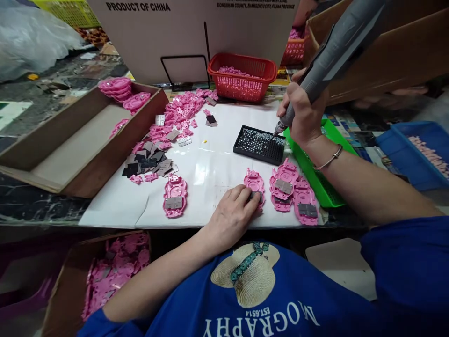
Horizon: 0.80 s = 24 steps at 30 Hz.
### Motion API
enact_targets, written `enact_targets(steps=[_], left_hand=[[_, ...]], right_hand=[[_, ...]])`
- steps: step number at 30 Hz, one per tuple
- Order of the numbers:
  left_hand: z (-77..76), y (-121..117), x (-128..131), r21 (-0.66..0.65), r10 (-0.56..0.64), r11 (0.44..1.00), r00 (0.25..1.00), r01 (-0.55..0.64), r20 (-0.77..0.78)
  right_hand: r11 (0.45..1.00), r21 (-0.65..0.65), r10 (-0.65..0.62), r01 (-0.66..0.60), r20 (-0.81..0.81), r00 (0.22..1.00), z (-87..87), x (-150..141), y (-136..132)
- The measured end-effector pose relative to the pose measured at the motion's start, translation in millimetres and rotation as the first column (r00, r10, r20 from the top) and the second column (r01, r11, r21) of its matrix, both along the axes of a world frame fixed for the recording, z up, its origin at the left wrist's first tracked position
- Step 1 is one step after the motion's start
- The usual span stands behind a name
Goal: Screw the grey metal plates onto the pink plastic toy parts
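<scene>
My right hand (303, 110) is wrapped around a grey electric screwdriver (336, 56). The bit points down into a black screw tray (242, 146), among rows of small silvery screws. With bent fingers, my left hand (233, 213) holds a pink plastic shell (253, 178) against the white work surface; its fingertips cover part of a grey plate in the shell. Just to the right, more pink shells (285, 173) with grey plates overlap one another. Another pink shell (175, 189) with a plate lies apart on the left.
Small pink parts (184, 110) and dark plates (150, 159) are heaped at left, beside a cardboard tray (84, 175) holding pink shells. A red basket (242, 89) stands behind, a green basket (333, 199) under my right forearm. A box of pink pieces (66, 281) sits below the table edge.
</scene>
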<state>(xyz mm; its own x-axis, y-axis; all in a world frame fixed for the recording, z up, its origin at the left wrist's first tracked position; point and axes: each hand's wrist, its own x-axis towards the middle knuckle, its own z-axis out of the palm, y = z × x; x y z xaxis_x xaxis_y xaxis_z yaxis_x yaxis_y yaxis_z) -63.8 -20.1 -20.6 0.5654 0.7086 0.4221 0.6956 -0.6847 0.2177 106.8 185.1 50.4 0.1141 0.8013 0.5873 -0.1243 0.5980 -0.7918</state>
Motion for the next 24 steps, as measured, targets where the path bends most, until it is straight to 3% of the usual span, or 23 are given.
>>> enact_targets(steps=[18,24], left_hand=[[-0.2,-0.2,-0.8,-0.021,-0.003,1.0,1.0,0.003,0.002],[0.9,0.3,0.4,-0.016,-0.001,1.0,1.0,0.001,-0.006]], right_hand=[[0.999,0.023,0.036,-0.036,0.011,0.999,-15.6,-5.2,8.6],[0.997,0.043,0.056,-0.057,0.033,0.998,1.2,-5.6,0.1]])
